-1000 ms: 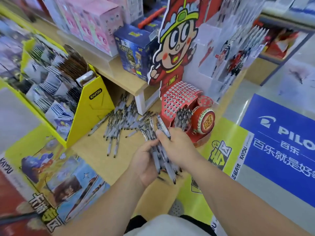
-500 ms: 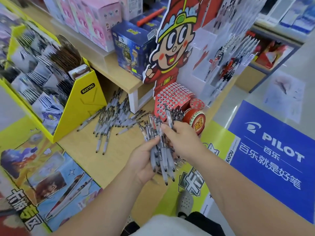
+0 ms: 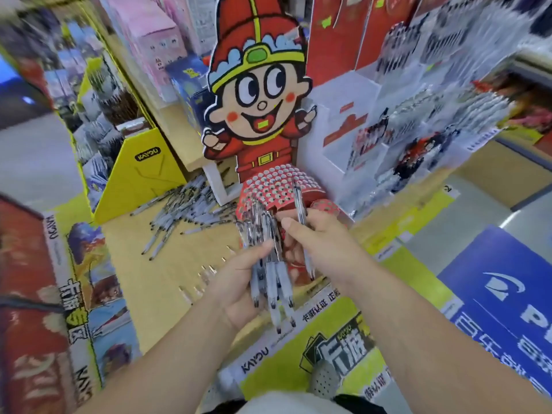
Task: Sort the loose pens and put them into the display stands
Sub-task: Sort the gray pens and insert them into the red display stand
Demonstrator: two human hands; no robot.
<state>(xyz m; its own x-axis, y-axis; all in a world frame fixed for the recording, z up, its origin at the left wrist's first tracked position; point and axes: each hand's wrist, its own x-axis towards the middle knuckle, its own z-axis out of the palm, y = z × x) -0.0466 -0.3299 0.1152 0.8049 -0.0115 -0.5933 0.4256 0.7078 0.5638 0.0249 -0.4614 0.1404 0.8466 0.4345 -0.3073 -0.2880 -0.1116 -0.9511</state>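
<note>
We see the left hand (image 3: 239,286) palm up over the near edge of the bench (image 3: 155,282), its fingers and thumb curled round a bundle (image 3: 273,277) of grey pens. The bundle stands roughly upright in that grip, dark tips pointing down towards us and clips fanning out at the top. Just beside it, the right hand (image 3: 319,243) pinches a single pen (image 3: 299,204) between its fingers. This pen is close to upright: its upper end rises in front of the stand (image 3: 276,186) and its tip hangs below the hand. The right thumb reaches towards the bundle, and we cannot tell whether it touches.

The stand is red, with a sloped top full of small round holes, and it sits at the foot of a tall cartoon cutout (image 3: 260,94) in a red hat and robe. Both hands are just in front of it.

Left of the stand, loose pens (image 3: 179,210) lie in a scattered heap on the bench, between the stand and a yellow box (image 3: 140,174) marked KAYOU. A few small pale bits lie on the bench nearer to us, too blurred for us to name. Right of the cutout, clear racks (image 3: 424,124) carry rows of pens. A blue sign (image 3: 507,309) lies on the floor at lower right, and a grey shoe (image 3: 324,380) shows below the hands.
</note>
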